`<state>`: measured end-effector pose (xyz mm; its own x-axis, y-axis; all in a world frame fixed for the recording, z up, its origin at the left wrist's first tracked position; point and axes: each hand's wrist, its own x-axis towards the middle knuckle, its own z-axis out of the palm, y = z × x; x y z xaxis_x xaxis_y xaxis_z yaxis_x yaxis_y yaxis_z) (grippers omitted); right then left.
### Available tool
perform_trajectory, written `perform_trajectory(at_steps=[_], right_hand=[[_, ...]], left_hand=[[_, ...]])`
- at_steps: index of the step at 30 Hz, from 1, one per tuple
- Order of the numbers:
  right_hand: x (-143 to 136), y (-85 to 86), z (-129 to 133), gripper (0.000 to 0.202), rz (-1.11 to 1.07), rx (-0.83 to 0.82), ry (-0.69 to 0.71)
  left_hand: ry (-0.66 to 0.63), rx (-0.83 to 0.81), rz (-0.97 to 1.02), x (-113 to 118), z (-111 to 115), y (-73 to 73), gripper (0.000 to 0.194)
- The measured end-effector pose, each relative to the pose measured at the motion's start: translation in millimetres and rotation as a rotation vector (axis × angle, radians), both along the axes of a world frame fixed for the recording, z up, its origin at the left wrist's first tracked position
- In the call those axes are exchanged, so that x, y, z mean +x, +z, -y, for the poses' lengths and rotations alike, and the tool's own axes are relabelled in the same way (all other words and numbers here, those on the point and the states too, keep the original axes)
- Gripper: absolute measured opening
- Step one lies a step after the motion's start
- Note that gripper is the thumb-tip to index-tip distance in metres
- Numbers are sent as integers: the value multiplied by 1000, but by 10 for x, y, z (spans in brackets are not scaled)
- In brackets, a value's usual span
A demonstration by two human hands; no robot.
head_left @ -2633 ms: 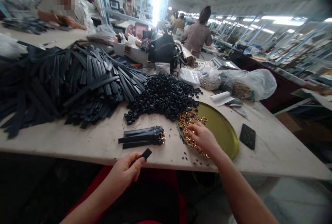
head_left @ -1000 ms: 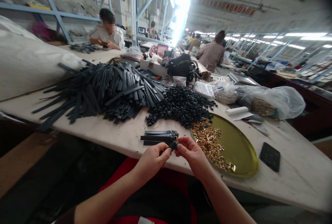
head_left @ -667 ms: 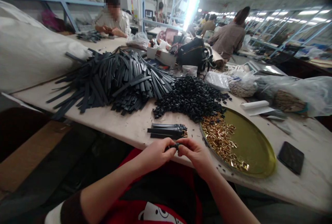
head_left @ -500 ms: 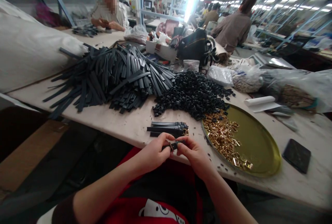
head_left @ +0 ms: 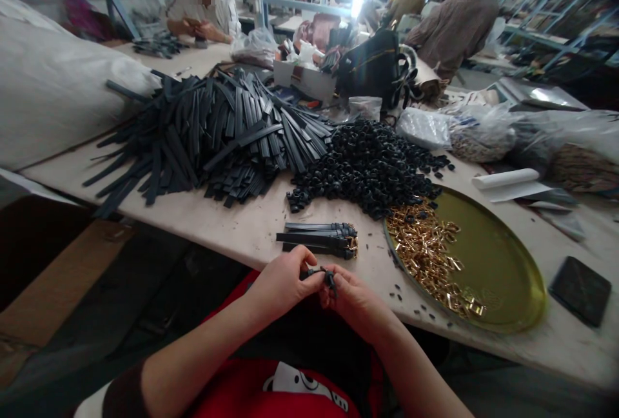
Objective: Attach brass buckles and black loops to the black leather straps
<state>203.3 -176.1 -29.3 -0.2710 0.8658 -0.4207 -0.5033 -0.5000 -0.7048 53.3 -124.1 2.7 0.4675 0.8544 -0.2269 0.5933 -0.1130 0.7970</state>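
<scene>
Close together at the table's front edge, my left hand (head_left: 289, 279) and my right hand (head_left: 349, 294) both grip a short black strap (head_left: 329, 281). Its visible end is bent over at the right fingertips; the fingers cover the rest, and I cannot make out a buckle on it. Just beyond my hands lies a small row of black straps with gold buckles (head_left: 319, 237). Behind that is a heap of small black loops (head_left: 362, 166). Gold buckles (head_left: 420, 250) cover the left part of a round gold-coloured tray (head_left: 512, 263) on the right.
A big pile of black straps (head_left: 217, 128) spreads over the table's left half, beside a large white sack (head_left: 62, 82). A dark phone-like slab (head_left: 580, 290) lies at right. Plastic bags (head_left: 425, 128) and a black bag (head_left: 370, 69) stand behind. Another person (head_left: 206, 8) sits across the table.
The strap between my hands has gone from lying fairly straight to bent over at the right fingertips. My right hand has turned and dropped slightly. The view has shifted a little.
</scene>
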Motion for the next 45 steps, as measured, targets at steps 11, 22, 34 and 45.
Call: perform_trajectory(at_steps=[11,22,34,45], right_hand=[[-97,74,158,30,325,200,-260],[-108,157,293,21,404,224,-26],[16,310,438,6,1169,731,221],[41,201,369,7,1110,663,355]], left_hand=[[-30,-356,415,-108,248,133,28],[33,-590,589,-232,432,149,23],[-113,-703,413,-274,365,117,18],[-78,-814,406,-215,335,-153,25]])
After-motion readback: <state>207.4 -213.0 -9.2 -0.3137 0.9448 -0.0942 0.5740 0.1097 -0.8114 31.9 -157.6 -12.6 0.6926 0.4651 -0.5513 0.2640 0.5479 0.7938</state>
